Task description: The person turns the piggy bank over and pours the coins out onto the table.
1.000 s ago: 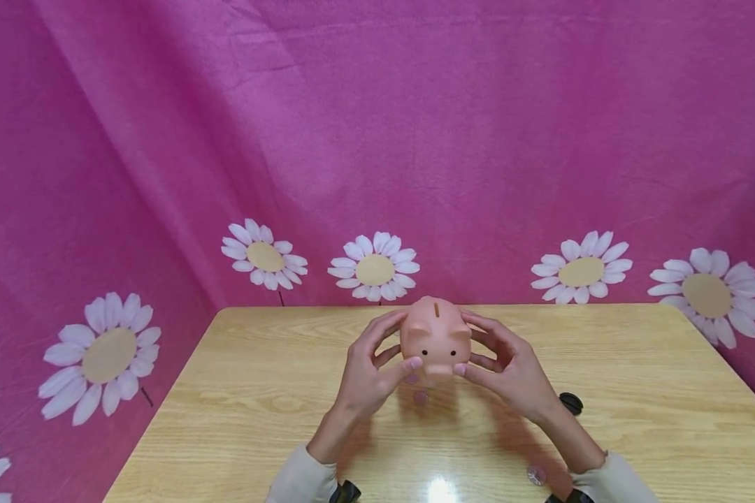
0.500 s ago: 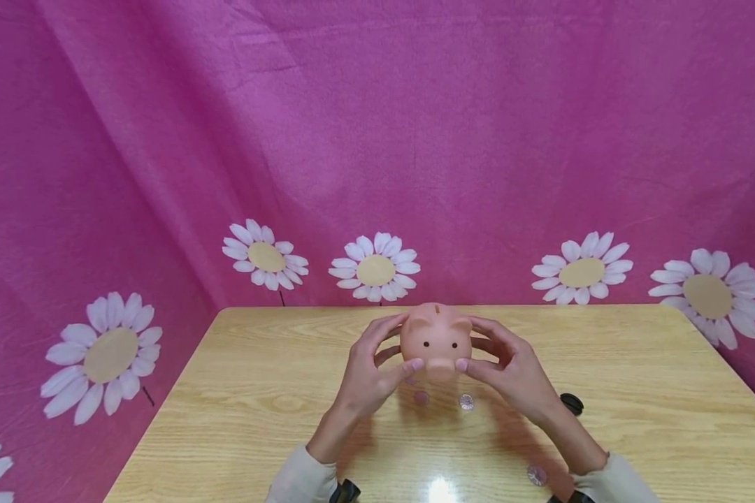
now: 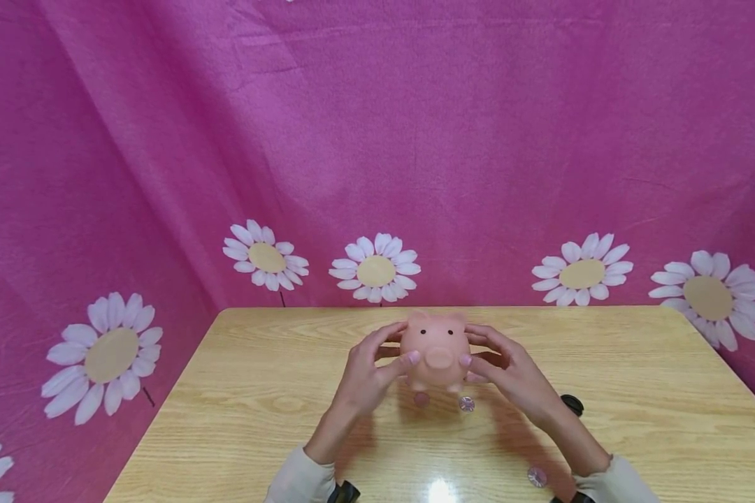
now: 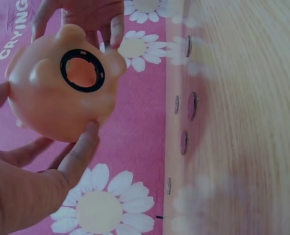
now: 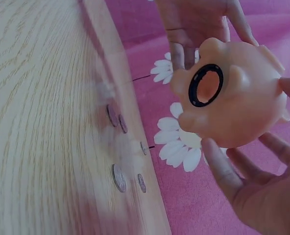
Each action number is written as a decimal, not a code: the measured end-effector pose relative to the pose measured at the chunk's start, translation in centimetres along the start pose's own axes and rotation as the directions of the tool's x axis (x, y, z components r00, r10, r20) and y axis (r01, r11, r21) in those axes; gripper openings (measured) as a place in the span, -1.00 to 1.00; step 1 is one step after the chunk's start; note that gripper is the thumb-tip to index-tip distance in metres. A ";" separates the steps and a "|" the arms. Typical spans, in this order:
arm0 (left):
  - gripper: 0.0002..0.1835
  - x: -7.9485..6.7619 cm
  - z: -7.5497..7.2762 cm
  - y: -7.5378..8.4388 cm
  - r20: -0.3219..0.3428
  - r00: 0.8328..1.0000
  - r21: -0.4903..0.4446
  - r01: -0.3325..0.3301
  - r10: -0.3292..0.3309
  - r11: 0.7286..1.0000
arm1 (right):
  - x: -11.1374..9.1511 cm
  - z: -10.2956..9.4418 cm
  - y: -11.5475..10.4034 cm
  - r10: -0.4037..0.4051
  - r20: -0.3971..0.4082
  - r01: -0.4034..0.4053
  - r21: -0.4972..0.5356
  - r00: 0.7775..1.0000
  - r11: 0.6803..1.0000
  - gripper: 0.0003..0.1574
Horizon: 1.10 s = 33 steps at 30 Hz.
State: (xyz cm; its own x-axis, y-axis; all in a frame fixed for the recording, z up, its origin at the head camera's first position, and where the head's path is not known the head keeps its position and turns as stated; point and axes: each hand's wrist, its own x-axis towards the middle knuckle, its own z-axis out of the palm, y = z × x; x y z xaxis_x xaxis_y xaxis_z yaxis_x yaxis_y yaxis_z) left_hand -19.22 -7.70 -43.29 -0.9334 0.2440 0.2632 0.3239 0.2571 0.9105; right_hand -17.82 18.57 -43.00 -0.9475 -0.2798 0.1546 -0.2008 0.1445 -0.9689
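Held up between both hands is a pink piggy bank (image 3: 437, 346), its snout and eyes facing the head camera. My left hand (image 3: 366, 370) grips one side of it, thumb beside the snout. On the other side my right hand (image 3: 514, 372) holds it with spread, bent fingers. A black ring (image 4: 100, 76) surrounds an uncovered round hole in its belly, seen in both wrist views. The piggy bank is off the table. Beneath it lie a pinkish coin (image 3: 421, 399) and a silvery coin (image 3: 467, 404). Its top slot is hidden in the head view.
A black round plug (image 3: 572, 404) lies on the wooden table (image 3: 258, 419) beside my right forearm. Another coin (image 3: 537, 477) lies nearer the front. Several coins, one of them a large coin (image 5: 118, 177), show in the wrist views. A pink flowered cloth (image 3: 478, 140) hangs behind.
The piggy bank has tipped backward, its snout rising and its top slot passing out of sight. A silvery coin has come into view on the table below it. Both hands keep their hold.
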 end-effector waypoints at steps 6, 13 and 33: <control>-0.35 -0.1 0.2 -0.1 0.056 0.991 0.013 0.125 -0.125 0.992 | 0.2 0.2 0.0 0.120 0.010 -0.120 -0.038 0.993 0.992 -0.34; -0.37 0.1 0.2 -0.2 0.056 0.990 0.009 0.131 -0.131 0.991 | 0.3 0.2 -0.3 0.133 0.015 -0.133 0.006 0.991 0.991 -0.31; -0.26 -0.3 0.0 1.1 -0.011 0.981 -0.200 -0.190 0.191 0.961 | -0.3 0.3 -0.9 -0.256 -0.049 0.259 0.086 0.966 0.962 -0.19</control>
State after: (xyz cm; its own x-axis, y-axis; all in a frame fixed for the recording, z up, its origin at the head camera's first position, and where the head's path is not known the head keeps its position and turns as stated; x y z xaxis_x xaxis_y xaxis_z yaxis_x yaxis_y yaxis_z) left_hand -18.63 -7.53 -42.38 -0.8559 0.2779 0.4361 0.4575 0.0135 0.8891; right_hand -17.25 18.20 -42.24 -0.8756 -0.2609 0.4065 -0.4173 -0.0151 -0.9086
